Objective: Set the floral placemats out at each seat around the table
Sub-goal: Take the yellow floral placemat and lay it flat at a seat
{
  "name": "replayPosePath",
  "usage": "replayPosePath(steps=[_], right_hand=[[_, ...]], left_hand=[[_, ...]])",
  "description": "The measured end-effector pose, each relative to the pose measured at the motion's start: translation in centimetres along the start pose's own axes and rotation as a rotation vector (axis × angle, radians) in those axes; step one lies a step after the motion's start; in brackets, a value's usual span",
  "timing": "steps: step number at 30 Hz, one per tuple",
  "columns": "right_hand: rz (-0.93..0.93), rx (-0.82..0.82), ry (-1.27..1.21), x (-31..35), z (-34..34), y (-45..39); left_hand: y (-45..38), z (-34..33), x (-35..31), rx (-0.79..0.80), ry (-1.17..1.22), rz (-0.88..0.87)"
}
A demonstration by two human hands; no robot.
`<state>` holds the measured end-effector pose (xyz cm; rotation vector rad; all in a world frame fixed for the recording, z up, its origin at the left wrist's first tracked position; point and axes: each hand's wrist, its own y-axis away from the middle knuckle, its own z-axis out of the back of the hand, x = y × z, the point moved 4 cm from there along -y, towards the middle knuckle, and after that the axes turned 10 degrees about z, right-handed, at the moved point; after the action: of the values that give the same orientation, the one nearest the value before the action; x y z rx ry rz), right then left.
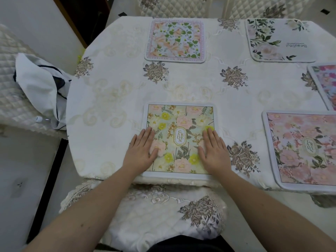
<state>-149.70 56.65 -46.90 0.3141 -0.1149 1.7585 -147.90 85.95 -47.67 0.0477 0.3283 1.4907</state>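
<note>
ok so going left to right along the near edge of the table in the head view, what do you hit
left hand → yellow and pink garden placemat → right hand → brown flower motif on the tablecloth → pink garden placemat

Embroidered tablecloth (190, 91); quilted chairs (163, 211)

I see the bright pink placemat (325, 84) at far right cut by the frame's edge. My palms cover parts of the near placemat (180, 137). The pink placemat (301, 150) loses its right side too.
</note>
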Motion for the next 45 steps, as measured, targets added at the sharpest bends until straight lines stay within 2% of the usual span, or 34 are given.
replayPosePath(steps=[4,8,12,16,18,23,30,33,41,45], right_hand=[[-0.046,0.063,0.044,-1.7,0.3,1.3],[-0.022,0.042,0.056,-1.4,0.7,2.4],[0.153,0.059,-0.019,2.0,-0.2,2.5],[0.363,0.141,0.004,6.2,-1.7,0.8],[0.408,0.157,0.006,7.6,-2.0,-0.1],[0.416,0.129,0.099,8.1,-2.7,0.1],[0.453,0.136,0.096,7.2,-2.1,0.4],[0.467,0.164,0.125,6.1,-1.7,0.9],[0.339,0.137,0.087,4.5,-0.6,2.1],[0.284,0.155,0.086,3.6,-0.4,2.4]], left_hand=[[0.3,0.4,1.1,0.006,-0.051,-0.022],[0.5,0.9,2.3,0.021,-0.068,0.065],[1.0,1.2,0.7,-0.040,0.016,0.115],[1.6,-0.3,-5.0,0.000,0.041,-0.046],[2.0,-1.5,-7.1,0.018,-0.009,-0.079],[2.5,-2.3,-7.6,0.026,-0.058,-0.054],[2.5,-2.0,-7.0,0.035,-0.096,-0.144],[2.5,-1.8,-6.1,0.044,-0.117,-0.237],[2.3,-0.8,-3.2,0.094,-0.200,-0.376],[2.6,0.2,-0.7,0.098,-0.204,-0.379]])
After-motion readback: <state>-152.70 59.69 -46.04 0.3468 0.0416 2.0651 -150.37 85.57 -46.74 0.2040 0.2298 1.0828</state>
